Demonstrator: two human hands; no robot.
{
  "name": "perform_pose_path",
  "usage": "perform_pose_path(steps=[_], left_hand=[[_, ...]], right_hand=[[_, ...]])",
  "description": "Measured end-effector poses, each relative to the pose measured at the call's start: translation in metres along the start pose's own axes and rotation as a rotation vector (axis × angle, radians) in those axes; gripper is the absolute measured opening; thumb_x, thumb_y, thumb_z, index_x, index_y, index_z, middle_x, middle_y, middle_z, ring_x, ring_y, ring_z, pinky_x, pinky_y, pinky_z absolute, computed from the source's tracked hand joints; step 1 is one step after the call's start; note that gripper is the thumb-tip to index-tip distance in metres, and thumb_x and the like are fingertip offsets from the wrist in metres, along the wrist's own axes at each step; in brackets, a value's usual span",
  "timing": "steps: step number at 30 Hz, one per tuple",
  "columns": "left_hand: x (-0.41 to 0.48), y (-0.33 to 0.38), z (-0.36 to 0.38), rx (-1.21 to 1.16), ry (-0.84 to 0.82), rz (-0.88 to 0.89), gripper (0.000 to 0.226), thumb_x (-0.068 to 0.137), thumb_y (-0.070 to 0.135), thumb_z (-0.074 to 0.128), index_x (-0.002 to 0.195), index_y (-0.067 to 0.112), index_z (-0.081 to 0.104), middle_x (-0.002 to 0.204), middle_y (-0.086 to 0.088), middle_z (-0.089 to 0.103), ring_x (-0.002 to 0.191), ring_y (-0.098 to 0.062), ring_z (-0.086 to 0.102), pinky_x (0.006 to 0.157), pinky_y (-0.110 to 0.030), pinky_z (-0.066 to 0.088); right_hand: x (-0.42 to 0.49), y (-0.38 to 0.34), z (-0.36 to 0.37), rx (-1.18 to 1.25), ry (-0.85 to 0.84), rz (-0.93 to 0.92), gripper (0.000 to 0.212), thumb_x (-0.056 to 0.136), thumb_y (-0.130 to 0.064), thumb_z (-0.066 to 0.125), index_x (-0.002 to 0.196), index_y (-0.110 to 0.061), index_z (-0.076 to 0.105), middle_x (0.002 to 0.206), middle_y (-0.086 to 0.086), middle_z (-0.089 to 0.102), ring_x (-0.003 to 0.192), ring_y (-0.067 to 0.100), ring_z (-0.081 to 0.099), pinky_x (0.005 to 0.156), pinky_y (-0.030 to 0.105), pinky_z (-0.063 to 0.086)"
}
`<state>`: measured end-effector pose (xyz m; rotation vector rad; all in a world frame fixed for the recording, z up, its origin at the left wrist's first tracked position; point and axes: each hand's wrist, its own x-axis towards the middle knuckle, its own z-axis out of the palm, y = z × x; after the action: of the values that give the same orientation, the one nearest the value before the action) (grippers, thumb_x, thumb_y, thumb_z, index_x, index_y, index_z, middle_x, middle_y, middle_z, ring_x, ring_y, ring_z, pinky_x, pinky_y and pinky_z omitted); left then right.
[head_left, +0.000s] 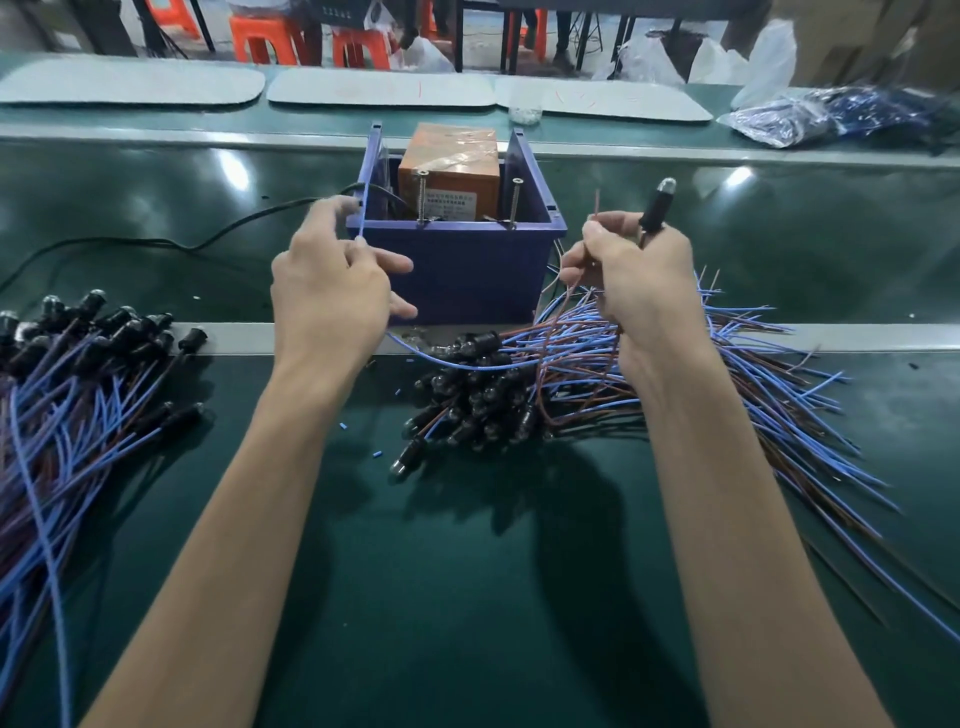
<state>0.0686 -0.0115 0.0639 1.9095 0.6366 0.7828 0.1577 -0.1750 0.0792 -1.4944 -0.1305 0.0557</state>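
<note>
1. Head view is showing the lamp (655, 208), a black barrel with a clear tip, standing upright out of the right hand (639, 280), whose fingers are curling round its lower body.
2. Its brown lead (596, 208) is rising nearly upright from that hand's pinching thumb and forefinger, free end uppermost, just right of the blue box (467, 270).
3. Its blue lead (362, 208) is being pinched by the left hand (332, 296), with the end pointing up beside the box's left wall and the slack sagging below both hands.
4. Two screws, the left screw (422, 200) and the right screw (515, 202), are standing at the box's near rim, between the hands and slightly beyond them.
5. The left hand is lying nearer the left screw and the right hand nearer the right one, so each lead end probably needs tipping inward onto its own screw.
6. Farther out, an orange block (449, 166) is sitting behind the screws, and piles of wired lamps (467, 395) are lying on the green bench (467, 571).
</note>
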Motion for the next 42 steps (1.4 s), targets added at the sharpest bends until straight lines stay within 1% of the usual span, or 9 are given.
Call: perform_pose_path(steps=[3, 6, 12, 19, 23, 26, 28, 33, 42], left_hand=[[-0.001, 0.0, -0.001, -0.023, 0.025, 0.009, 0.021, 0.097, 0.007, 0.04, 0.108, 0.023, 0.048, 0.071, 0.01, 0.071, 0.045, -0.013, 0.066, 0.071, -0.039, 0.058], [0.001, -0.002, -0.001, -0.014, 0.053, 0.006, 0.017, 0.096, 0.009, 0.042, 0.102, 0.023, 0.051, 0.072, 0.011, 0.071, 0.047, -0.011, 0.067, 0.072, -0.037, 0.058], [0.004, -0.004, 0.0, 0.005, 0.068, 0.014, 0.02, 0.095, 0.008, 0.045, 0.101, 0.023, 0.058, 0.082, 0.014, 0.068, 0.052, -0.004, 0.067, 0.077, -0.035, 0.058], [0.004, -0.005, 0.003, -0.054, 0.048, -0.01, 0.03, 0.094, 0.005, 0.043, 0.114, 0.014, 0.063, 0.086, 0.017, 0.067, 0.053, -0.001, 0.067, 0.073, -0.026, 0.056], [0.004, -0.008, 0.007, -0.069, 0.002, -0.003, 0.032, 0.095, 0.003, 0.043, 0.119, 0.011, 0.063, 0.088, 0.017, 0.067, 0.054, -0.002, 0.067, 0.069, -0.022, 0.054], [0.004, -0.009, 0.009, -0.075, -0.02, 0.0, 0.033, 0.095, 0.003, 0.043, 0.118, 0.012, 0.064, 0.087, 0.017, 0.067, 0.054, -0.004, 0.068, 0.066, -0.021, 0.053], [0.004, -0.01, 0.009, -0.079, -0.039, -0.002, 0.033, 0.095, 0.003, 0.043, 0.117, 0.013, 0.065, 0.086, 0.018, 0.067, 0.055, -0.004, 0.068, 0.063, -0.018, 0.052], [0.004, -0.011, 0.01, -0.103, -0.062, 0.007, 0.032, 0.096, 0.002, 0.043, 0.118, 0.013, 0.064, 0.088, 0.017, 0.067, 0.055, -0.004, 0.068, 0.056, -0.011, 0.048], [0.004, -0.009, 0.009, -0.125, -0.081, 0.012, 0.031, 0.098, 0.002, 0.04, 0.115, 0.016, 0.062, 0.091, 0.013, 0.068, 0.054, -0.003, 0.067, 0.053, -0.01, 0.045]], right_hand=[[0.003, 0.003, -0.004, 0.006, 0.072, 0.025, 0.016, 0.095, -0.008, 0.054, 0.081, -0.015, 0.057, 0.057, -0.004, 0.061, 0.038, 0.001, 0.05, 0.038, 0.01, 0.034], [0.006, 0.004, -0.006, 0.021, 0.085, 0.049, 0.021, 0.092, -0.002, 0.049, 0.08, -0.013, 0.062, 0.06, -0.004, 0.065, 0.042, -0.001, 0.045, 0.037, 0.009, 0.029], [0.008, 0.008, -0.009, -0.016, 0.016, 0.061, 0.021, 0.092, 0.001, 0.045, 0.097, -0.013, 0.06, 0.073, -0.001, 0.073, 0.05, 0.0, 0.049, 0.039, 0.008, 0.032], [0.006, 0.016, 0.001, 0.006, -0.017, 0.011, 0.02, 0.094, -0.001, 0.051, 0.086, -0.013, 0.064, 0.078, 0.004, 0.072, 0.043, -0.002, 0.05, 0.042, 0.007, 0.035], [0.005, 0.014, 0.004, 0.011, -0.071, 0.022, 0.024, 0.092, 0.003, 0.046, 0.099, -0.012, 0.064, 0.088, 0.001, 0.073, 0.048, -0.003, 0.054, 0.043, 0.007, 0.036], [0.002, 0.012, 0.006, 0.014, -0.136, 0.018, 0.028, 0.094, 0.006, 0.044, 0.114, -0.004, 0.06, 0.097, 0.005, 0.07, 0.048, -0.002, 0.056, 0.043, 0.006, 0.036], [0.0, 0.011, 0.006, 0.022, -0.181, 0.011, 0.029, 0.095, 0.007, 0.042, 0.118, -0.002, 0.058, 0.1, 0.008, 0.068, 0.047, -0.001, 0.055, 0.043, 0.006, 0.037], [0.0, 0.012, 0.006, -0.004, -0.229, 0.007, 0.032, 0.097, 0.007, 0.04, 0.119, -0.004, 0.06, 0.098, 0.006, 0.068, 0.046, -0.002, 0.054, 0.044, 0.006, 0.037], [0.003, 0.015, 0.007, 0.009, -0.242, 0.045, 0.035, 0.095, 0.006, 0.041, 0.095, -0.018, 0.066, 0.079, -0.001, 0.07, 0.042, 0.002, 0.044, 0.042, 0.008, 0.035]])
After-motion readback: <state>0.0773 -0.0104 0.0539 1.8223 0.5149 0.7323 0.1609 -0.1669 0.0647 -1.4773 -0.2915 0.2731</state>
